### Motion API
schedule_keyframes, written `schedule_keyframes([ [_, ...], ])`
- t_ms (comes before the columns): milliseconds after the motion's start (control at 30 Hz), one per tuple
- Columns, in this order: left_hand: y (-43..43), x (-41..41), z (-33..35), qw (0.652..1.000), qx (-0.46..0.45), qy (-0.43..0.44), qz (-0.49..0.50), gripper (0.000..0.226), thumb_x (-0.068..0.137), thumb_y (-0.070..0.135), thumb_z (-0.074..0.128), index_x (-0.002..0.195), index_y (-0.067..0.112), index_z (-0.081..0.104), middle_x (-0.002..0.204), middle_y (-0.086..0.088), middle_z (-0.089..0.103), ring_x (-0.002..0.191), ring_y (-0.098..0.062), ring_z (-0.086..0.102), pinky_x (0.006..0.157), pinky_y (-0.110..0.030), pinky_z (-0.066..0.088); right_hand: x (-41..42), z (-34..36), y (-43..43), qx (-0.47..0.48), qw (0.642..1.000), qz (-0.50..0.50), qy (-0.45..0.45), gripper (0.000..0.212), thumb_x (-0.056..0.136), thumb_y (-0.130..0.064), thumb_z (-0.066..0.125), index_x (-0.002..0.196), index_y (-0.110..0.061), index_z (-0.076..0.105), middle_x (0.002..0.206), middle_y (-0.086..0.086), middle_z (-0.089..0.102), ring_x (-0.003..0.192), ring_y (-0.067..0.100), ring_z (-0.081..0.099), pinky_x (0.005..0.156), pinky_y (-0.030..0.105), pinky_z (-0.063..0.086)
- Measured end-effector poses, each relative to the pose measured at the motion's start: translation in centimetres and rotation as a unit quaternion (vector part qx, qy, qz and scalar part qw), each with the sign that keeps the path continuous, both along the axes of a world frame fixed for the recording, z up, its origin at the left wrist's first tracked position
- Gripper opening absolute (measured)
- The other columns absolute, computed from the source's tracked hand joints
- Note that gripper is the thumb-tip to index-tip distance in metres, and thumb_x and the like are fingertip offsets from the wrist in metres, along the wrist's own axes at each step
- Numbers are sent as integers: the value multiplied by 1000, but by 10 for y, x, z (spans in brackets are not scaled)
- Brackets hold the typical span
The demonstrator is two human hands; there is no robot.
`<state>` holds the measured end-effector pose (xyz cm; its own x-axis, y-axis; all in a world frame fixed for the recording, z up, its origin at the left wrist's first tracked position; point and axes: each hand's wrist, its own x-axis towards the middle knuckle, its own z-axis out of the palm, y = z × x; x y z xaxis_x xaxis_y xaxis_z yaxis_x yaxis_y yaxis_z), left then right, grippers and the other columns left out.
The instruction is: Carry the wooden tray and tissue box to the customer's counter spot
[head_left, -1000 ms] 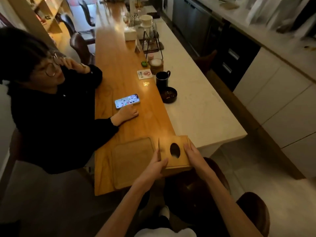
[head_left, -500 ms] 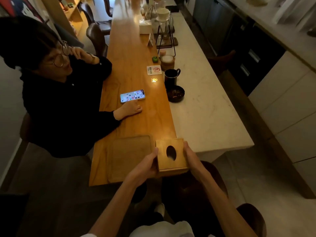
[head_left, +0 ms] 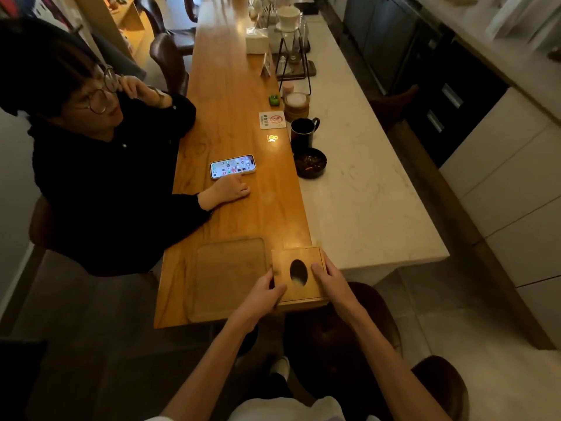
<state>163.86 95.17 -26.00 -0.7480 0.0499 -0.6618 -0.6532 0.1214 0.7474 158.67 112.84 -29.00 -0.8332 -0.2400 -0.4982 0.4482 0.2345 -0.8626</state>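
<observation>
A long wooden counter ran from the lower centre of the frame up to the top, joined on its right by a pale marble worktop; dark cabinets and white drawers were seen along the right edge. At the near end of the counter a wooden tray lay flat, empty, just left of a wooden tissue box with an oval opening in its lid. The box was set at the near corner, partly overhanging the edge, and appeared to touch the tray's right side.

The box was gripped from both sides: the left hand was closed around its left near corner, thumb on the lid, and the right hand was laid on the lid's right part with the fingers curled over the right edge.

In the upper left a seated person in a dark top was seen, one hand rested on the counter beside a lit smartphone. Further up, near the seam with the marble, a black mug, a dark bowl, a no-smoking card and a pour-over coffee stand were placed.
</observation>
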Motion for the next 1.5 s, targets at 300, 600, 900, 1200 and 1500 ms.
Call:
schedule_keyframes([
  [300, -4, -4, -2, 1000, -18, 3, -14, 51, 99, 17, 54, 147, 20, 36, 115, 9, 58, 103, -9, 61, 78, -26, 55, -1, -4, -2, 2, 1000, -8, -10, 56, 100, -42, 45, 151, -28, 29, 136, 0, 53, 118, 20, 55, 98, 42, 50],
  [600, -10, -8, -10, 999, -28, 10, -17, 51, 98, 18, 56, 146, 20, 38, 126, 2, 58, 110, -13, 61, 85, -31, 56, -3, -9, -4, 1, 1000, -7, -5, 59, 99, -46, 47, 153, -29, 27, 138, 1, 52, 120, 21, 55, 102, 48, 48],
  [900, -8, 2, -17, 993, -38, 108, -8, 78, 96, 24, 61, 155, 30, 11, 151, 0, 38, 129, -16, 46, 94, -33, 52, -1, -6, 16, -31, 996, 87, 17, 75, 87, -64, 53, 151, -39, 23, 142, -12, 46, 123, 12, 53, 91, 26, 53],
  [1200, -12, 42, -59, 893, -291, 281, -199, 107, 84, 32, 73, 150, 53, -8, 165, 3, 2, 148, -22, 16, 119, -50, 25, 44, -36, 53, 142, 968, 195, 67, 90, 81, -31, 77, 153, -38, 23, 149, -10, 45, 139, 10, 39, 116, 40, 33],
  [1500, -11, 46, -76, 849, -348, 363, -163, 96, 87, 11, 71, 156, 36, 9, 160, -9, 24, 141, -22, 39, 107, -45, 46, 67, -63, 28, 165, 950, 58, 259, 58, 93, -7, 61, 147, -18, 41, 115, -16, 66, 106, -13, 60, 96, 15, 49],
])
